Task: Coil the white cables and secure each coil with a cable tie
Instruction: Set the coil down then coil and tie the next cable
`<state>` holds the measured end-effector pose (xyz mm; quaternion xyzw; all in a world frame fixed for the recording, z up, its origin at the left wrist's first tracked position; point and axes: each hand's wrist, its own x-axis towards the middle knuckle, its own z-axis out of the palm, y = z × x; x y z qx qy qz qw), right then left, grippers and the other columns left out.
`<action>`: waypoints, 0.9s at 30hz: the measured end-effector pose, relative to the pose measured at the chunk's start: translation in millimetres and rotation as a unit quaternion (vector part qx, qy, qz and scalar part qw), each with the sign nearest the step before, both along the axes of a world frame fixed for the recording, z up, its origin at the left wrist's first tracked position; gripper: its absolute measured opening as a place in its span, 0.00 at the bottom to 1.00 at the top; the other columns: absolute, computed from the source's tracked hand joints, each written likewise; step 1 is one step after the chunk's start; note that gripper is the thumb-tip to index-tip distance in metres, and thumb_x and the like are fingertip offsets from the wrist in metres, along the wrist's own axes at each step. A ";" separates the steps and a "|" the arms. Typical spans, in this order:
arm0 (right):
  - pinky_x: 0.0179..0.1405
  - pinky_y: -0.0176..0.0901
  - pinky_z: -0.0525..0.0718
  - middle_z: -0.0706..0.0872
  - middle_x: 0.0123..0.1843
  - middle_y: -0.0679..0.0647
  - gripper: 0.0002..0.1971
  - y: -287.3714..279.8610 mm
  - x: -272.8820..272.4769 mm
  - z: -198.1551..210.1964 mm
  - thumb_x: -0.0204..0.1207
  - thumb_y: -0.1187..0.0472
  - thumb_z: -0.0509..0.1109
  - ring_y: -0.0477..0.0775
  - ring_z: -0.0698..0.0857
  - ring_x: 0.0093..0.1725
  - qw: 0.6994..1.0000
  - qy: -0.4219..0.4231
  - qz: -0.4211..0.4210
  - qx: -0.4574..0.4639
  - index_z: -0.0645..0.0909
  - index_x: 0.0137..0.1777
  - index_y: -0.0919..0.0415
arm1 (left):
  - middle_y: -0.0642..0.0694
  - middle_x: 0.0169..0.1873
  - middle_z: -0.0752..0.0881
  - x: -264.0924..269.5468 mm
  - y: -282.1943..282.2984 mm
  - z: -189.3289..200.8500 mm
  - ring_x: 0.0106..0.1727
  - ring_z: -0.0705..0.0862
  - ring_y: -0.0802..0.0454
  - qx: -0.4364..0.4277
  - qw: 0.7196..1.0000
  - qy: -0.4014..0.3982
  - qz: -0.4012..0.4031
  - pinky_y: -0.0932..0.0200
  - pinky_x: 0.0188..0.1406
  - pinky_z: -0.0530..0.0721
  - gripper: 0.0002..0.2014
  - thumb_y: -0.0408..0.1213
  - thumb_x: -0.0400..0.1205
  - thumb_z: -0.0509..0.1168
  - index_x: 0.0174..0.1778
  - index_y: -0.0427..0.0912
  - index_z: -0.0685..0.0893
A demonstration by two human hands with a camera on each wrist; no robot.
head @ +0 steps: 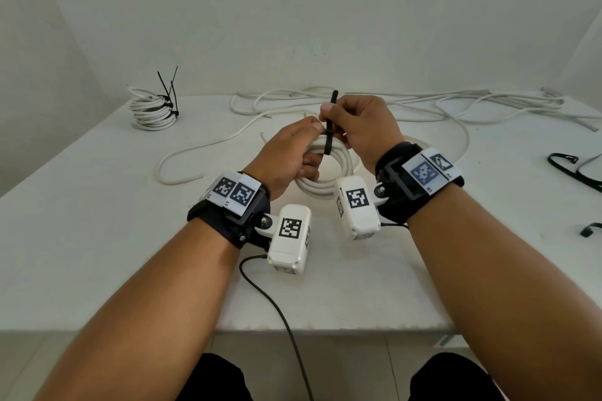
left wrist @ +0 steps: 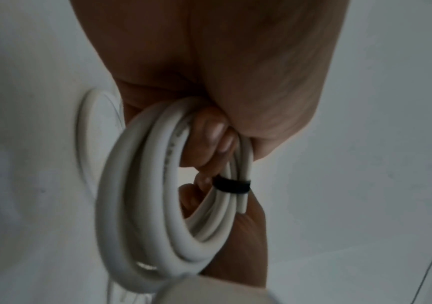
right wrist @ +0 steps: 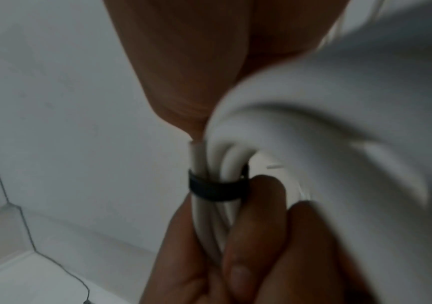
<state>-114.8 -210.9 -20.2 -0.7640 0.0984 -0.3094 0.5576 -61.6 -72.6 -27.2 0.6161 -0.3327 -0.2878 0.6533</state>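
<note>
I hold the coil (head: 327, 169) off the table (head: 97, 238) between my wrists, its ring standing nearly on edge with the opening facing me. My left hand (head: 286, 156) grips its upper left arc, fingers curled through the ring and thumb on top. My right hand (head: 355, 127) pinches the tie (head: 329, 127) just above that grip; the black strap runs nearly upright, tail pointing up and slightly away past my knuckles, lower part wrapped over the coil's top strands.

The table is white and matte, set against plain white walls that meet in a corner on the left. Well left of my grip and farther back sits a tied stack (head: 153, 111) of coils with black tie tails sticking up. Beyond my hands, loose cables (head: 423, 104) trail along the far edge and off to the right. At the right edge lie spare ties (head: 573, 169).

The left wrist view alone shows the strap closed as a band around about 4 strands, with a cut cable end (left wrist: 243, 205) just below it. The right wrist view shows the band (right wrist: 218, 190) from the other side, my left fingers (right wrist: 256, 224) pressed just under it; the coil there is blurred.
</note>
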 end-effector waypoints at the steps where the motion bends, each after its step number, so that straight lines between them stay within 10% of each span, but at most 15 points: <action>1: 0.26 0.34 0.75 0.80 0.24 0.50 0.13 -0.1 -0.7 2.0 0.81 0.59 0.71 0.47 0.74 0.24 1.000 0.002 0.006 0.000 0.86 0.38 0.67 | 0.56 0.17 0.68 0.6 -0.1 0.6 0.17 0.63 0.60 0.003 1.000 0.014 0.004 0.55 0.33 0.68 0.12 0.40 0.90 0.52 0.51 0.39 0.78; 16: 0.27 0.39 0.77 0.85 0.30 0.53 0.12 46.7 20.0 11.6 0.85 0.60 0.62 0.52 0.81 0.30 0.964 0.128 0.077 0.221 0.83 0.43 0.63 | 0.54 0.18 0.77 50.0 39.5 14.0 0.16 0.64 0.62 -0.080 0.989 0.045 0.115 0.65 0.21 0.64 0.18 0.40 0.90 0.52 0.51 0.34 0.85; 20: 0.46 0.49 0.84 0.87 0.51 0.59 0.08 91.5 35.9 -8.8 0.81 0.61 0.67 0.56 0.83 0.46 0.957 0.263 0.112 0.045 0.83 0.54 0.63 | 0.52 0.18 0.70 84.4 93.0 10.5 0.16 0.65 0.58 -0.115 0.969 0.099 0.194 0.62 0.23 0.65 0.13 0.40 0.90 0.52 0.45 0.39 0.78; 27: 0.72 0.56 0.73 0.72 0.78 0.60 0.48 153.2 44.9 -21.6 0.66 0.25 0.69 0.64 0.71 0.77 0.815 0.436 0.114 -0.364 0.70 0.79 0.57 | 0.45 0.22 0.82 126.9 175.0 5.5 0.23 0.78 0.51 0.020 0.937 -0.045 0.345 0.59 0.27 0.76 0.08 0.33 0.81 0.58 0.41 0.35 0.80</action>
